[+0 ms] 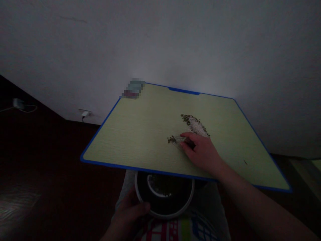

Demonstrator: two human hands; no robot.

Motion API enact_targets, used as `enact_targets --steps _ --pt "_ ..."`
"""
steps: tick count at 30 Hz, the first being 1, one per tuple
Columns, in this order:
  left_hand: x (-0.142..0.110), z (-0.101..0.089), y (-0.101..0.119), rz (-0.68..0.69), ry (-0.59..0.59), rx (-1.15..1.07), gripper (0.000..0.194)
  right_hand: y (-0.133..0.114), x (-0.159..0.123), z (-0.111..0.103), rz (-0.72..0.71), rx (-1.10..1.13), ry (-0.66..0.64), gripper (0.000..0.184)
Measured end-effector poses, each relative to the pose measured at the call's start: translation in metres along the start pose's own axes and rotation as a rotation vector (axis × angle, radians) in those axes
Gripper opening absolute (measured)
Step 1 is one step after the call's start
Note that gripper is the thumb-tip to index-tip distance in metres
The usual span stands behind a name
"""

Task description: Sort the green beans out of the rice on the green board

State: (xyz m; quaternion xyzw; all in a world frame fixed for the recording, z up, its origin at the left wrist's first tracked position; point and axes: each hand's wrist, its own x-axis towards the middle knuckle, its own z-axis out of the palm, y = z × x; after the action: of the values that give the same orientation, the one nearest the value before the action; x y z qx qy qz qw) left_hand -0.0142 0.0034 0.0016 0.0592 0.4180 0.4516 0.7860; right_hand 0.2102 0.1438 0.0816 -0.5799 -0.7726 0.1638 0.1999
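My right hand (200, 150) rests on the tabletop, its fingers closed around a clear curved piece (178, 140) whose exact kind I cannot make out. Several small dark grains (171, 139) lie at the left edge of that piece. Just beyond the hand spreads a pile of white grains (197, 126) mixed with dark bean-like ones. Below the table's near edge, my left hand (132, 209) grips the side of a round bowl (165, 216) with a pale rim, held over the lap. Dark contents and a bright curved patch show inside the bowl, too dim to tell apart.
The pale table (135, 134) has a raised blue edge and stands against a white wall (160, 43). A blurred flat item (133, 88) lies at its far left corner. A plug (85, 113) sits in the wall at left. One small dark sliver (245, 162) lies at right.
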Motion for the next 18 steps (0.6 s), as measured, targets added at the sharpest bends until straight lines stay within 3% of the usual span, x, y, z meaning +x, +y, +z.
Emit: enact_targets --steps 8,18 --pt "0.0007 0.0006 -0.0007 0.004 -0.034 -0.099 0.085 0.0032 -0.0016 -0.0022 -0.01 0.013 -0.016 0.028" --pt "-0.0003 0.003 0.0015 0.006 -0.011 -0.051 0.082 -0.0016 0.0067 -0.003 -0.034 -0.006 -0.035 0.028"
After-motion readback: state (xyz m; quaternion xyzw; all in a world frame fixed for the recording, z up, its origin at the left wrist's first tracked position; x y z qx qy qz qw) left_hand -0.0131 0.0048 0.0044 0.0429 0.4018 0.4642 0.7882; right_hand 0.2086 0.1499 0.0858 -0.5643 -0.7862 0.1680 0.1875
